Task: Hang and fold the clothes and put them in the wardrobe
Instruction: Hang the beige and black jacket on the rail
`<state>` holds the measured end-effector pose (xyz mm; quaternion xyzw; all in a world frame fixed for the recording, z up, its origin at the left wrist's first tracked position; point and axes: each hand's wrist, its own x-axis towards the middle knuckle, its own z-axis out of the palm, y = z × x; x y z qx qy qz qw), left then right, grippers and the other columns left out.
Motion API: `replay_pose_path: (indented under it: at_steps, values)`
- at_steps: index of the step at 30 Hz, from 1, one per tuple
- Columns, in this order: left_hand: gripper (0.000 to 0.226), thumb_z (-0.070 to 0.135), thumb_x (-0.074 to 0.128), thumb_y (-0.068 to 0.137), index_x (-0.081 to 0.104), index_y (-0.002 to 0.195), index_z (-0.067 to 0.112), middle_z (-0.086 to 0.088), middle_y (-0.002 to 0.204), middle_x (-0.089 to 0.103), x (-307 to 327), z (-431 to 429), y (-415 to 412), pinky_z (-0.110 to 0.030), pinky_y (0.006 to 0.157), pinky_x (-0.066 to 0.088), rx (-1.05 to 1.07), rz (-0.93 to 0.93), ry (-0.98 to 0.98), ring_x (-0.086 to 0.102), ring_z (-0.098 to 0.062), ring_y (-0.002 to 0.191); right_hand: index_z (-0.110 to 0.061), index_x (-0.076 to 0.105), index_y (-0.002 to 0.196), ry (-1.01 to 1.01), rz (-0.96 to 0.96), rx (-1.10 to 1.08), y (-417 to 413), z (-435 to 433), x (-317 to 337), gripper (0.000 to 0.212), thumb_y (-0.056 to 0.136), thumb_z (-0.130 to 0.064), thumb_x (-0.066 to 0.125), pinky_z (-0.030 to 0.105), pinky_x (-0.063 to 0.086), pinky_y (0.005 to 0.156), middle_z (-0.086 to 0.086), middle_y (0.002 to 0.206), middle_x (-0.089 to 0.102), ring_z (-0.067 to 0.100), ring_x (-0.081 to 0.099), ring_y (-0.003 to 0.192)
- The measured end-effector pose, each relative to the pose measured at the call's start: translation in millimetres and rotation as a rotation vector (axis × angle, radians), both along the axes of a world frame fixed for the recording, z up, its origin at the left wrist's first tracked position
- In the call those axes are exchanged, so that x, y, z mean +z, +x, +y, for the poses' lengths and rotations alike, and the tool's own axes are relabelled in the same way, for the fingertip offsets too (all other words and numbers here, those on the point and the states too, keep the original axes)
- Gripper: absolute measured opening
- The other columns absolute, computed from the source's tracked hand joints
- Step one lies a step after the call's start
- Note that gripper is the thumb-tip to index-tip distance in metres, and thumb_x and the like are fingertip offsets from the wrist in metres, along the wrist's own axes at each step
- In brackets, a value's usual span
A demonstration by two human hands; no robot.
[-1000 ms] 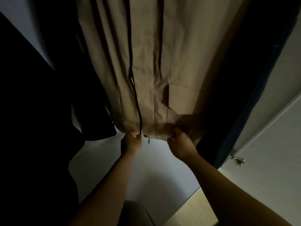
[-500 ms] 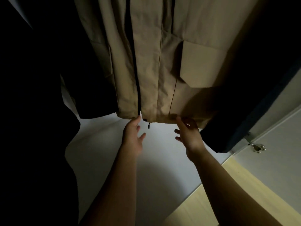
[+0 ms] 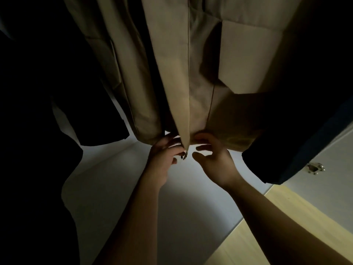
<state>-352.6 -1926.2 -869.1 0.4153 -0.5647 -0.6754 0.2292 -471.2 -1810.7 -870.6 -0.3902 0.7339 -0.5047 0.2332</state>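
Dim wardrobe (image 3: 118, 188) | left hand (image 3: 164, 155) pinches beige coat (image 3: 172, 73) hem | right hand (image 3: 213, 161) grip unclear

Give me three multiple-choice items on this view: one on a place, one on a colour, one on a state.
1. Where on the coat are the left hand and right hand?
A) at the collar
B) at the bottom edge
C) on a sleeve

2. What colour is the coat between the dark clothes?
A) red
B) white
C) beige

3. How is the coat?
A) hanging
B) folded on a shelf
C) lying flat on a bed

Answers:
1 B: both hands meet at the hem, below the pocket flap.
2 C: its lit cloth is tan.
3 A: it drops from above and its hem hangs free.
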Motion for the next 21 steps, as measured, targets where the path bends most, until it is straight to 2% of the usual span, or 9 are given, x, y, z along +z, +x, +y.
replay_pose_path:
  at_steps: [2, 4, 5, 9, 11, 14, 16, 18, 21]
  values:
    - [0.04, 0.034, 0.076, 0.081, 0.068, 0.119, 0.039, 0.017, 0.117, 0.07, 0.8, 3.6, -3.5, -0.029, 0.073, 0.052, -0.122, 0.016, -0.146, 0.07, -0.014, 0.095, -0.04, 0.048, 0.128, 0.008, 0.022, 0.1, -3.5, -0.9, -2.6, 0.058, 0.085, -0.012, 0.074, 0.017, 0.052, 0.081, -0.035, 0.122, 0.051, -0.003, 0.054, 0.113]
    - [0.036, 0.038, 0.079, 0.081, 0.068, 0.115, 0.041, 0.018, 0.115, 0.069, -0.7, 7.1, -9.0, -0.022, 0.067, 0.052, -0.083, -0.023, -0.24, 0.069, -0.013, 0.091, -0.042, 0.039, 0.131, 0.001, 0.083, 0.167, -3.0, -0.7, -5.8, 0.07, 0.082, -0.013, 0.079, 0.007, 0.048, 0.079, -0.045, 0.117, 0.045, -0.014, 0.05, 0.111]
    - [0.034, 0.039, 0.081, 0.08, 0.067, 0.112, 0.04, 0.016, 0.111, 0.07, -1.4, 8.9, -11.5, -0.023, 0.067, 0.054, -0.044, -0.051, -0.271, 0.068, -0.013, 0.093, -0.039, 0.039, 0.132, -0.018, 0.125, 0.175, -2.4, -0.7, -8.0, 0.07, 0.082, -0.014, 0.081, 0.005, 0.046, 0.079, -0.043, 0.115, 0.047, -0.016, 0.051, 0.109]
    - [0.037, 0.036, 0.085, 0.078, 0.063, 0.106, 0.022, 0.001, 0.095, 0.074, 0.2, 9.1, -15.7, -0.047, 0.072, 0.062, -0.037, -0.049, -0.355, 0.072, -0.018, 0.085, -0.016, 0.063, 0.125, -0.108, 0.248, 0.104, -1.5, 0.3, -9.7, 0.033, 0.094, -0.023, 0.07, 0.009, 0.046, 0.074, -0.02, 0.106, 0.065, -0.007, 0.063, 0.094]
    - [0.044, 0.033, 0.085, 0.077, 0.062, 0.111, 0.018, 0.002, 0.102, 0.073, 6.3, 9.7, -15.6, -0.048, 0.077, 0.062, -0.062, -0.002, -0.394, 0.071, -0.021, 0.09, -0.02, 0.072, 0.111, -0.048, 0.094, 0.12, -9.5, 2.7, -5.7, 0.018, 0.1, -0.029, 0.061, 0.011, 0.049, 0.075, -0.015, 0.096, 0.073, -0.002, 0.067, 0.09]
    - [0.033, 0.027, 0.078, 0.078, 0.063, 0.108, 0.026, 0.008, 0.103, 0.074, 17.5, 12.7, -17.3, -0.027, 0.072, 0.06, -0.036, 0.16, -0.387, 0.072, -0.01, 0.093, -0.014, 0.075, 0.096, 0.076, -0.156, 0.195, -21.4, 8.8, -2.4, 0.024, 0.102, -0.027, 0.056, 0.016, 0.049, 0.074, -0.001, 0.088, 0.073, 0.003, 0.067, 0.083]
    - [0.02, 0.027, 0.075, 0.083, 0.063, 0.099, 0.032, 0.014, 0.097, 0.074, 28.0, 15.2, -19.5, -0.018, 0.07, 0.056, 0.032, 0.252, -0.379, 0.072, -0.006, 0.09, -0.016, 0.075, 0.096, 0.131, -0.222, 0.219, -23.8, 11.8, -2.5, 0.022, 0.101, -0.026, 0.056, 0.025, 0.051, 0.078, -0.002, 0.089, 0.075, 0.006, 0.068, 0.085]
    - [0.011, 0.032, 0.073, 0.089, 0.062, 0.088, 0.03, 0.018, 0.082, 0.072, 37.0, 18.8, -22.8, -0.013, 0.064, 0.052, 0.087, 0.247, -0.477, 0.069, 0.0, 0.078, -0.015, 0.075, 0.1, 0.143, -0.253, 0.221, -22.5, 12.0, -3.1, 0.023, 0.102, -0.027, 0.056, 0.029, 0.052, 0.079, -0.003, 0.091, 0.076, 0.01, 0.07, 0.087]
    - [0.028, 0.035, 0.071, 0.091, 0.052, 0.071, 0.029, 0.025, 0.056, 0.057, 41.0, 26.6, -28.6, -0.006, 0.048, 0.039, 0.182, 0.164, -0.582, 0.055, 0.005, 0.053, -0.011, 0.07, 0.114, 0.171, -0.426, 0.142, -19.3, 9.4, -3.8, 0.027, 0.103, -0.031, 0.055, 0.036, 0.052, 0.085, 0.006, 0.105, 0.075, 0.023, 0.072, 0.097]
